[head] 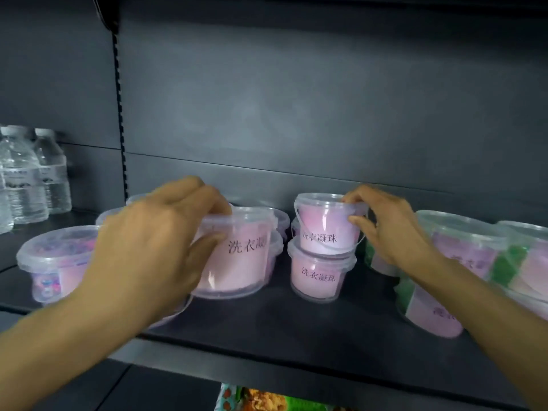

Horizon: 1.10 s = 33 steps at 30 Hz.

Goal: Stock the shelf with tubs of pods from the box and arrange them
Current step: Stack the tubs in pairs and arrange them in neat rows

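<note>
Arranging is under way: the left hand clasps a large pink tub by its rim, the right hand pinches the small tub stacked on another small tub beneath that grip, which next likely needs squaring up.

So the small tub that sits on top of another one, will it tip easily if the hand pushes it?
Probably yes. The small upper tub stands on the lid of the lower tub, a narrow base, so a sideways push may slide it off. The right hand holds its rim, which likely steadies it.
</note>
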Each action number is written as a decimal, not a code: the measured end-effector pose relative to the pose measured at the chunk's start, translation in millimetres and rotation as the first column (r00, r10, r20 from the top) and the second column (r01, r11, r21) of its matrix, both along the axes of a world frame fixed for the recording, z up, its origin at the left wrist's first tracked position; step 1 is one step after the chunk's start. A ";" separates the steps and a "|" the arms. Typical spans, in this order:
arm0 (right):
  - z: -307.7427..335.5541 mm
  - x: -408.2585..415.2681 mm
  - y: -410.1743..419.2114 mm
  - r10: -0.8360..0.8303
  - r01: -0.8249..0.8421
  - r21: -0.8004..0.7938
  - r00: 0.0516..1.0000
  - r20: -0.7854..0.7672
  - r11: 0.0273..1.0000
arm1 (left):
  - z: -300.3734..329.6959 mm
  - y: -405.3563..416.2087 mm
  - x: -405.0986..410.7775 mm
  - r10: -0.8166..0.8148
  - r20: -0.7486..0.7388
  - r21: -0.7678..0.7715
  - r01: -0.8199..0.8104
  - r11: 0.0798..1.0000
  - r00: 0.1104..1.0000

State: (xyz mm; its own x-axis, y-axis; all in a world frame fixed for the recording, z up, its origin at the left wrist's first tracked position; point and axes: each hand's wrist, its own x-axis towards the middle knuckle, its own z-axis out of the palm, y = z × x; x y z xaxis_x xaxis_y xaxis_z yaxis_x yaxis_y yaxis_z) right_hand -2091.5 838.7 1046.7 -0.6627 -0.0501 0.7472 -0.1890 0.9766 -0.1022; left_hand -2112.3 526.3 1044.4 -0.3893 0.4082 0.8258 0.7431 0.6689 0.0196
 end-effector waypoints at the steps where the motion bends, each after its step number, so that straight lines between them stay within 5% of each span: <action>1: -3.0 -2.4 2.1 -0.008 0.008 -0.005 1.000 0.000 1.000 | 7.2 -1.9 -6.7 -0.019 0.000 0.021 0.019 1.000 1.000; 17: -13.8 -3.7 12.1 -0.076 0.075 0.009 0.994 0.079 0.997 | 16.8 62.3 -124.3 -0.299 0.209 0.112 0.281 0.953 0.931; 33: -12.4 -2.4 4.2 -0.121 0.125 -0.051 0.990 0.068 0.991 | -3.0 42.7 -140.2 -0.203 0.127 -0.041 0.210 0.977 0.971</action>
